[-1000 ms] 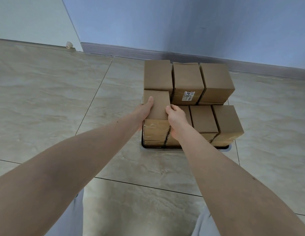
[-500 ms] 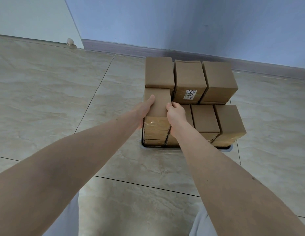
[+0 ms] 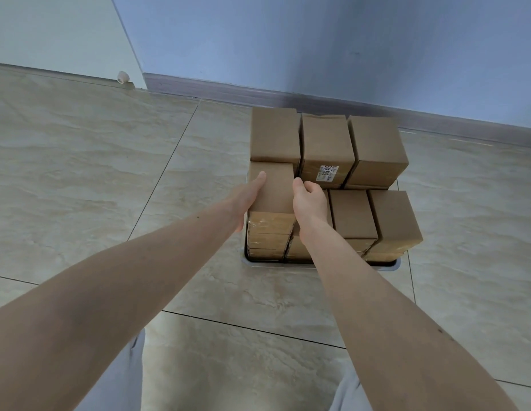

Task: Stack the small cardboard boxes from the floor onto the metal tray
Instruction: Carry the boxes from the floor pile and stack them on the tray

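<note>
Cardboard boxes already crowd the metal tray (image 3: 390, 266), stacked higher along its far side than its near side. Both hands set one more box (image 3: 273, 188) on the tray's near-left stack: the left hand (image 3: 248, 194) presses flat against its side, the right hand (image 3: 310, 200) curls at its right edge. No boxes show on the floor (image 3: 95, 188), so stacking looks nearly finished.

Boxes (image 3: 326, 140) are all plain kraft brown, shiny clear tape on some fronts. One has a white label (image 3: 328, 172) with black digits. Tray (image 3: 385, 266) rim looks silvery grey with a dark inner edge. Floor (image 3: 80, 173) is beige marble-look tile, wavy veins, dark grout lines. Wall (image 3: 317, 40) is pale blue, skirting (image 3: 213, 90) grey.
</note>
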`<state>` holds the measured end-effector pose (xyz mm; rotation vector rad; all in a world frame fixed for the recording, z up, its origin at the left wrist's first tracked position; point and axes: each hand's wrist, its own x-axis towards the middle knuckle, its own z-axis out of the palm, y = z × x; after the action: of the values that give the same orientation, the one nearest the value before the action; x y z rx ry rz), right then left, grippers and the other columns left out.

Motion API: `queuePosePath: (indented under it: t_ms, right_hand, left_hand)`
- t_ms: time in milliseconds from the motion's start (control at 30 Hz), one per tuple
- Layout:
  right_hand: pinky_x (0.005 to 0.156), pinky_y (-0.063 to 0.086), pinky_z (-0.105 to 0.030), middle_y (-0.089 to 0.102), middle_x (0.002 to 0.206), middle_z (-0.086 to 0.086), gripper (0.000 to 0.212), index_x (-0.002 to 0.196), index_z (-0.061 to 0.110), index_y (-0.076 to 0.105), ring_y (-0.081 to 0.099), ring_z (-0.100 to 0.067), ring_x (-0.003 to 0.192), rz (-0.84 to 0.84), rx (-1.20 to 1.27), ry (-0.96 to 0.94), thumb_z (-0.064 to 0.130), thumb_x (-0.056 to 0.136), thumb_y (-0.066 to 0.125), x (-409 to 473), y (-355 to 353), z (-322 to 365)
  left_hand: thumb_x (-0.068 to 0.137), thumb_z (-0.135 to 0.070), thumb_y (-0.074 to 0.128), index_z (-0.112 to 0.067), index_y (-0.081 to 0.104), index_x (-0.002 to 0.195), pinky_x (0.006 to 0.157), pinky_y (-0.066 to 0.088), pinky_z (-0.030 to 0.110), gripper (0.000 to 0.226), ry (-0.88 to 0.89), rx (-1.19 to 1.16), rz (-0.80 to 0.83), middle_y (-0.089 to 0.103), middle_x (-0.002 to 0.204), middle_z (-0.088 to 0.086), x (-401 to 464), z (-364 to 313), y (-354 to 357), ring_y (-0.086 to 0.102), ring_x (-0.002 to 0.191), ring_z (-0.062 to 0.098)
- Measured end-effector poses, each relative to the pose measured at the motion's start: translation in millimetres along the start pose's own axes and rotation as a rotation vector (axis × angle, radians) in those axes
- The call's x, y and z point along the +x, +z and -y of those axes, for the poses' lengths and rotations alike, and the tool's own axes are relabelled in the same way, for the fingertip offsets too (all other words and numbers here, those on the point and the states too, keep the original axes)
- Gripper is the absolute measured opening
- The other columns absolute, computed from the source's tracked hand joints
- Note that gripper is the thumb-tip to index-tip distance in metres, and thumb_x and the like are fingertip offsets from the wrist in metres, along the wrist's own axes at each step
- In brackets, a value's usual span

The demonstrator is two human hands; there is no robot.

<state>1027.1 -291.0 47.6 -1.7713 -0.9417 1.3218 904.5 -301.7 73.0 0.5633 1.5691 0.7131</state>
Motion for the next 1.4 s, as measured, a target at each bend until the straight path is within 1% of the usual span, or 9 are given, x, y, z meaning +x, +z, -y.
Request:
queuePosePath:
  t_ms: [100, 167, 333, 567, 833, 967, 1133, 1233, 1400]
  right_hand:
    - [0.109, 0.036, -0.039, 0.049, 0.147, -0.001, 0.051, 0.151, 0.019, 0.04, 0.044, -0.021, 0.135, 0.013, -0.005, 0.009, 0.042, 0.105, 0.042, 2, -1, 3]
    - [0.114, 0.035, -0.042, 0.047, 0.149, 0.0, 0.052, 0.152, 0.02, 0.039, 0.04, -0.021, 0.139, 0.006, -0.016, -0.002, 0.043, 0.105, 0.042, 2, -1, 3]
    - [0.119, 0.031, -0.047, 0.048, 0.151, 0.003, 0.05, 0.15, 0.023, 0.044, 0.039, -0.019, 0.142, -0.092, -0.142, -0.038, 0.043, 0.104, 0.042, -9, -10, 10]
    - [0.12, 0.028, -0.044, 0.05, 0.15, -0.003, 0.049, 0.149, 0.013, 0.044, 0.037, -0.024, 0.143, -0.001, -0.26, 0.043, 0.036, 0.106, 0.041, -76, -25, 71]
    - [0.121, 0.025, -0.043, 0.043, 0.155, -0.006, 0.052, 0.153, 0.015, 0.039, 0.032, -0.025, 0.147, 0.167, -0.323, 0.042, 0.035, 0.106, 0.042, -186, 1, 212]
    - [0.118, 0.025, -0.035, 0.042, 0.156, -0.002, 0.05, 0.153, 0.018, 0.039, 0.033, -0.021, 0.147, 0.264, -0.364, -0.03, 0.037, 0.107, 0.041, -240, 21, 306]
    - [0.119, 0.024, -0.037, 0.038, 0.158, -0.001, 0.05, 0.154, 0.022, 0.036, 0.024, -0.018, 0.15, 0.396, -0.281, -0.104, 0.039, 0.106, 0.04, -300, 48, 414]
    - [0.12, 0.028, -0.04, 0.037, 0.158, -0.004, 0.051, 0.154, 0.023, 0.034, 0.026, -0.019, 0.15, 0.484, -0.249, -0.165, 0.041, 0.106, 0.04, -328, 64, 466]
    - [0.112, 0.03, -0.033, 0.041, 0.155, 0.002, 0.05, 0.153, 0.023, 0.035, 0.029, -0.018, 0.148, 0.607, -0.242, -0.238, 0.041, 0.106, 0.038, -378, 91, 523]
  left_hand:
    - [0.098, -0.059, 0.05, -0.01, 0.023, 0.158, 0.123, 0.011, 0.045, 0.082, -0.002, 0.015, 0.003, 0.021, 0.166, 0.004, 4, -3, -1, 0.015, 0.154, 0.026]
    - [0.096, -0.061, 0.051, -0.013, 0.018, 0.16, 0.123, 0.008, 0.049, 0.086, -0.016, 0.001, 0.009, 0.013, 0.168, 0.003, 8, -5, -4, 0.009, 0.155, 0.025]
    - [0.09, -0.069, 0.055, -0.022, 0.018, 0.161, 0.121, 0.007, 0.054, 0.093, -0.111, -0.013, -0.027, 0.009, 0.169, -0.001, -3, -14, -19, 0.006, 0.155, 0.025]
    - [0.093, -0.063, 0.054, -0.022, 0.024, 0.159, 0.121, 0.006, 0.056, 0.083, -0.227, -0.079, -0.077, 0.016, 0.167, -0.001, -81, -57, -39, 0.009, 0.155, 0.027]
    - [0.093, -0.067, 0.051, -0.019, 0.024, 0.159, 0.12, 0.015, 0.054, 0.086, -0.268, -0.111, -0.179, 0.022, 0.166, 0.001, -210, -160, -102, 0.018, 0.153, 0.027]
    - [0.09, -0.071, 0.053, -0.021, 0.027, 0.158, 0.122, 0.012, 0.056, 0.088, -0.242, -0.174, -0.207, 0.022, 0.166, -0.001, -280, -218, -151, 0.018, 0.153, 0.023]
    - [0.085, -0.076, 0.053, -0.025, 0.028, 0.158, 0.122, 0.013, 0.055, 0.093, -0.182, -0.254, -0.259, 0.021, 0.166, -0.004, -359, -286, -210, 0.017, 0.154, 0.025]
    - [0.085, -0.076, 0.054, -0.026, 0.029, 0.158, 0.122, 0.016, 0.05, 0.092, -0.105, -0.312, -0.321, 0.024, 0.165, -0.005, -400, -321, -240, 0.019, 0.153, 0.021]
    - [0.089, -0.071, 0.053, -0.023, 0.029, 0.158, 0.123, 0.015, 0.05, 0.086, 0.005, -0.424, -0.419, 0.024, 0.165, -0.003, -465, -353, -280, 0.02, 0.152, 0.02]
